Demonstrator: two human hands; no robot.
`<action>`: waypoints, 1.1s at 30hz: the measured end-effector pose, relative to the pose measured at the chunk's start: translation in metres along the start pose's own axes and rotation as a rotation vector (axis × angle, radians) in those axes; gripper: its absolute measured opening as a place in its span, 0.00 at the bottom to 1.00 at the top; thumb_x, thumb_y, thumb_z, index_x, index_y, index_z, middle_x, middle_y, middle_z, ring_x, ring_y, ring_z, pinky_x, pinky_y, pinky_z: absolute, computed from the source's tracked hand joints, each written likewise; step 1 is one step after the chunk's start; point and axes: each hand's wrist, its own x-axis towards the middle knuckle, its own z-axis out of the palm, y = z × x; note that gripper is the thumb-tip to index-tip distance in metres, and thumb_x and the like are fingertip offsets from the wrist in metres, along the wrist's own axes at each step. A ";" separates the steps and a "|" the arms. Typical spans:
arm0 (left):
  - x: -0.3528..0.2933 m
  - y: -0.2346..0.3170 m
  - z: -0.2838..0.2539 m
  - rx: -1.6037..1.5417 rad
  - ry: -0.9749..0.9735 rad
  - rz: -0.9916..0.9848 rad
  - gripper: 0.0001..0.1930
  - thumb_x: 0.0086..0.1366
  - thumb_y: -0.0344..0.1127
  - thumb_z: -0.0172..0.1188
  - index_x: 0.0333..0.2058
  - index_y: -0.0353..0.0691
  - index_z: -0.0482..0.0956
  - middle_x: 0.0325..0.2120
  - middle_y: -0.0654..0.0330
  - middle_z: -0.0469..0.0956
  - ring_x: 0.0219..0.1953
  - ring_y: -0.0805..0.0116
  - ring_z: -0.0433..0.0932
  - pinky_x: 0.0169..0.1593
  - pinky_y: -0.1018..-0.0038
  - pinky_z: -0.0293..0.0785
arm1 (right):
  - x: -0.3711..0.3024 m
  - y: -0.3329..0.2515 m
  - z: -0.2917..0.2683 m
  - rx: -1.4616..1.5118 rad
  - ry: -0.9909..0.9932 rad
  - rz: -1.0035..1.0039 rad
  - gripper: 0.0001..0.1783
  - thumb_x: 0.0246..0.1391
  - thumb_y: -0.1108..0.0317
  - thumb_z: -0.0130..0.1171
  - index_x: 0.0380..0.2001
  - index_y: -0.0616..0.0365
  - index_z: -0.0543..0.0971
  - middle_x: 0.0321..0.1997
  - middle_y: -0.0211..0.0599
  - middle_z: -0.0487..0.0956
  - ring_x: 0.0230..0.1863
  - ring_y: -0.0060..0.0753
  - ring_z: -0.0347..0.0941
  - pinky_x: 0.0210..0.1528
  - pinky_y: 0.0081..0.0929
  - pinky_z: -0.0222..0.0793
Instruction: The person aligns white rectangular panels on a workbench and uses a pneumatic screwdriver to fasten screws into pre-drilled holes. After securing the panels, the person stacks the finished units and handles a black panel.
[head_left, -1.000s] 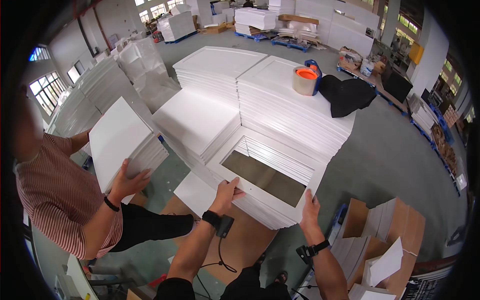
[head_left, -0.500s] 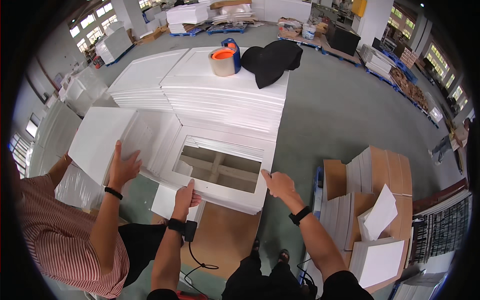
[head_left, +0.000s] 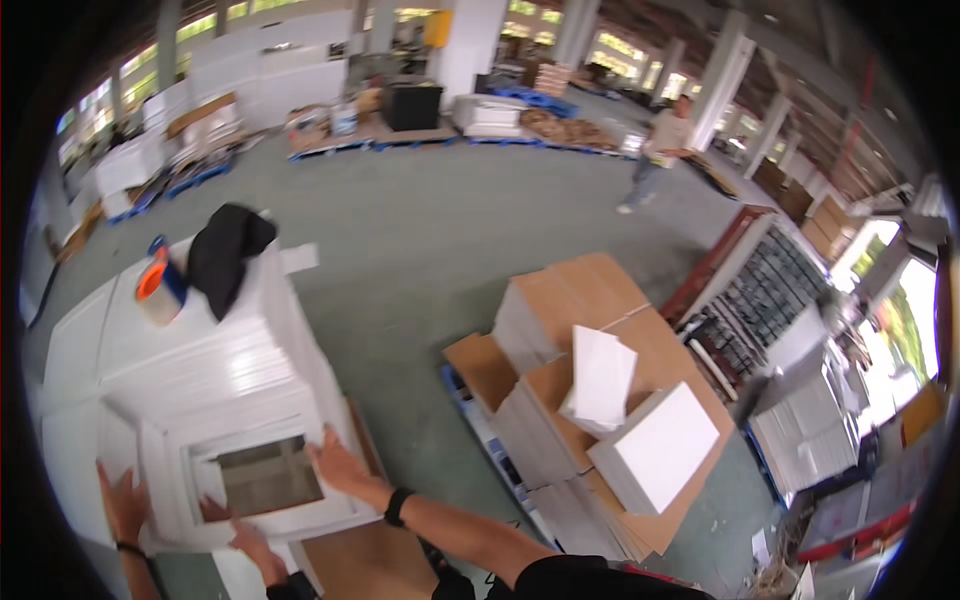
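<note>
A white panel [head_left: 180, 525] with a rectangular opening lies at the lower left, beside a stack of white sheets [head_left: 240, 370]. Brownish surface with pale strips shows through its opening. My right hand [head_left: 345, 468] rests at the panel's right edge with fingers apart. At its near edge is my left hand [head_left: 252, 545], slightly blurred, fingers spread and touching the white surface. Farther left, a co-worker's hand [head_left: 123, 500] lies spread on the white material. Brown cardboard [head_left: 365, 560] lies below the panel, near my feet.
A tape roll with an orange core [head_left: 158, 292] and a black cap [head_left: 230, 255] sit on the white stack. Right of it stands a pallet of cardboard-wrapped stacks [head_left: 570, 310] with loose white sheets [head_left: 600, 370]. A person [head_left: 660, 145] stands farther back. Loaded pallets [head_left: 410, 115] line the far side.
My view has swung to the right, so the panel and stack now appear lower left. My right hand's fingers have spread at the panel's edge. The co-worker's body has left the view.
</note>
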 end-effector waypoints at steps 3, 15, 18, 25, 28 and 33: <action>0.022 0.014 0.029 0.165 -0.037 -0.022 0.30 0.77 0.36 0.46 0.73 0.34 0.52 0.74 0.53 0.54 0.75 0.56 0.53 0.76 0.60 0.49 | -0.007 0.005 -0.030 0.008 0.075 -0.036 0.39 0.72 0.52 0.48 0.70 0.73 0.50 0.73 0.75 0.58 0.74 0.68 0.58 0.70 0.52 0.62; 0.030 0.111 0.023 0.759 -0.175 0.464 0.26 0.73 0.41 0.54 0.60 0.24 0.69 0.62 0.28 0.67 0.66 0.32 0.65 0.70 0.49 0.61 | -0.086 0.122 -0.202 -0.012 -0.093 -0.008 0.36 0.69 0.47 0.56 0.69 0.60 0.67 0.59 0.46 0.81 0.55 0.37 0.81 0.54 0.31 0.77; 0.075 0.116 0.025 0.834 -0.252 0.257 0.33 0.70 0.49 0.57 0.62 0.25 0.66 0.63 0.29 0.65 0.66 0.32 0.64 0.66 0.45 0.65 | -0.117 0.154 -0.235 0.251 -0.090 0.194 0.33 0.69 0.51 0.57 0.67 0.63 0.70 0.53 0.39 0.82 0.45 0.31 0.82 0.44 0.27 0.78; 0.143 0.077 0.049 0.889 -0.436 0.186 0.36 0.70 0.53 0.57 0.64 0.28 0.65 0.62 0.31 0.66 0.64 0.34 0.66 0.64 0.45 0.67 | -0.176 0.213 -0.269 0.410 -0.020 0.484 0.26 0.69 0.57 0.57 0.60 0.67 0.75 0.45 0.39 0.83 0.40 0.28 0.81 0.38 0.25 0.78; 0.150 0.068 0.056 0.976 -0.399 0.237 0.35 0.70 0.54 0.57 0.62 0.27 0.66 0.61 0.32 0.67 0.64 0.34 0.67 0.63 0.47 0.68 | -0.183 0.208 -0.263 0.391 -0.038 0.589 0.25 0.69 0.56 0.57 0.58 0.67 0.76 0.45 0.40 0.83 0.40 0.28 0.82 0.39 0.25 0.79; 0.160 0.086 0.053 0.937 -0.537 0.186 0.35 0.70 0.54 0.56 0.60 0.25 0.67 0.59 0.31 0.69 0.59 0.33 0.71 0.61 0.49 0.71 | -0.185 0.231 -0.235 0.344 -0.098 0.630 0.26 0.69 0.53 0.56 0.57 0.66 0.76 0.45 0.44 0.84 0.40 0.33 0.83 0.40 0.30 0.82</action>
